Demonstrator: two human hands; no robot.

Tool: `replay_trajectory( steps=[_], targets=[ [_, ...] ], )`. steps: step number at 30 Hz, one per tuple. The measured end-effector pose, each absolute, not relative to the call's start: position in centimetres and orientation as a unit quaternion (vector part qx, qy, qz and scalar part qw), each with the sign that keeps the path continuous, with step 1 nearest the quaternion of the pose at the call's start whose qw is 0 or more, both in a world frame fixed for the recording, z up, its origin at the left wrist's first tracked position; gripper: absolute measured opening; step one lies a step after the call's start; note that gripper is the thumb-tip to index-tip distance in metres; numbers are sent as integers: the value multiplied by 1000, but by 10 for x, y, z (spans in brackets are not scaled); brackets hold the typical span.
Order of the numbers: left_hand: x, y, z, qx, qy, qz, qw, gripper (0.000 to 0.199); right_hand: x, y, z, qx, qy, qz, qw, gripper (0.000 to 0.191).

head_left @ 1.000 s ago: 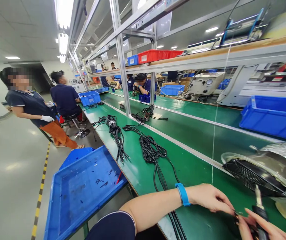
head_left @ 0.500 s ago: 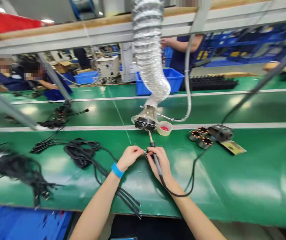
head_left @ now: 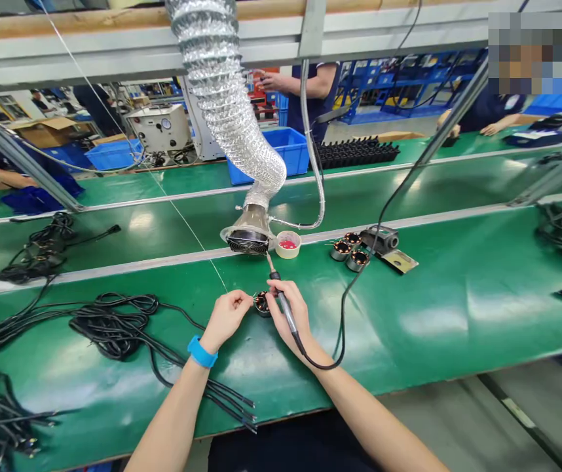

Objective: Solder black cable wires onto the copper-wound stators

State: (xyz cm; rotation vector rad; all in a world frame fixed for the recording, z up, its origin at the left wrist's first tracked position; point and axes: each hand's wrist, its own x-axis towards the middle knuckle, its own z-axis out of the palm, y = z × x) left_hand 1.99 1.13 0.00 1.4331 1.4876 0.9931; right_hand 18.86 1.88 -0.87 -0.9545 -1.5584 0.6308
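A small round motor stator [head_left: 262,303] with copper windings lies on the green bench between my hands. My left hand [head_left: 226,320], with a blue band at the wrist, pinches a thin wire at the stator's left side. In my right hand [head_left: 295,313] is a soldering iron [head_left: 288,314], its tip pointing up and away, apart from the stator. The fingers of that hand also touch the stator's right side. Just beyond the tip hangs a black fan-like fume extractor inlet [head_left: 248,242] below a silver duct [head_left: 261,160].
Black cables [head_left: 114,321] spread over the bench at left. A shallow round container [head_left: 289,246] holds something red. Three more stators [head_left: 358,260] sit by a soldering iron stand [head_left: 384,240]. The iron's cord [head_left: 344,314] loops at right. Co-workers are across the bench.
The view has swung to the right, so things appear farther left. The stator shows more clearly between my hands. Both hands keep their holds on the wire and the iron.
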Motion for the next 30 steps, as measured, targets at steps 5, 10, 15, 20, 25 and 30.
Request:
replay_trajectory(
  steps=[5, 10, 15, 20, 25, 30],
  targets=[
    [25, 9, -1, 582, 606, 407, 358, 31, 199, 5, -8, -406, -650, 261, 587, 20],
    [22, 10, 1, 566, 597, 401, 404, 27, 196, 13, -20, -405, -679, 261, 554, 34],
    [16, 11, 5, 557, 596, 381, 436, 23, 185, 24, -26, -394, -698, 288, 524, 42],
    [16, 12, 3, 558, 600, 402, 410, 24, 183, 22, -24, -405, -668, 279, 558, 39],
    [22, 9, 2, 557, 595, 409, 411, 26, 182, 18, -28, -381, -676, 292, 559, 38],
    [24, 8, 3, 572, 587, 407, 402, 26, 183, 18, -27, -387, -675, 280, 562, 36]
  ],
)
